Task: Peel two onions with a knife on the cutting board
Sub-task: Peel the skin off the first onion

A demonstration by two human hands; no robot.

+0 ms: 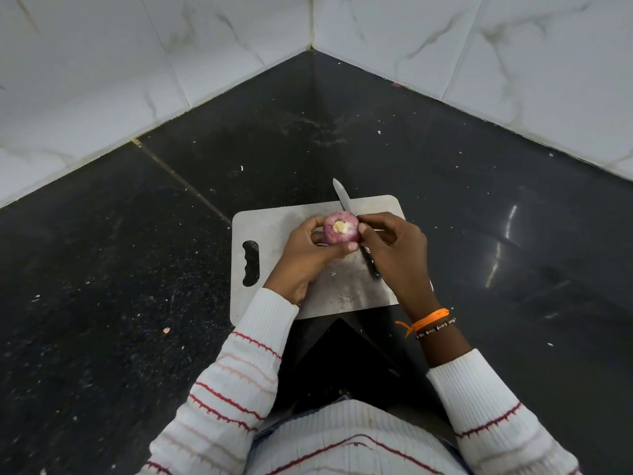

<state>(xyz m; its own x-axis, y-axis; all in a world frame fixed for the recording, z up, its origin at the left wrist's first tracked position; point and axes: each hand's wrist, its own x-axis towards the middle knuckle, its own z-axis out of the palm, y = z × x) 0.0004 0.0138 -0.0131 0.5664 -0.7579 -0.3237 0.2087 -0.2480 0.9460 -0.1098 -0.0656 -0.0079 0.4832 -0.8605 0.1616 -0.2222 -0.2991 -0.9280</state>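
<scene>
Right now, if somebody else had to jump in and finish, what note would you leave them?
Left hand: holds the onion just above the cutting board, cut end facing up.
Right hand: grips the knife, blade pointing away past the board's far edge, thumb against the onion's side.
Done: one end of this onion looks trimmed; purple skin is still on its sides.
Left: finish peeling it. No second onion is in view, so I cannot tell whether it is already peeled or still to fetch.

Red onion (340, 232), root end up, above steel cutting board (274, 221), knife (346, 200) seemingly behind.
</scene>
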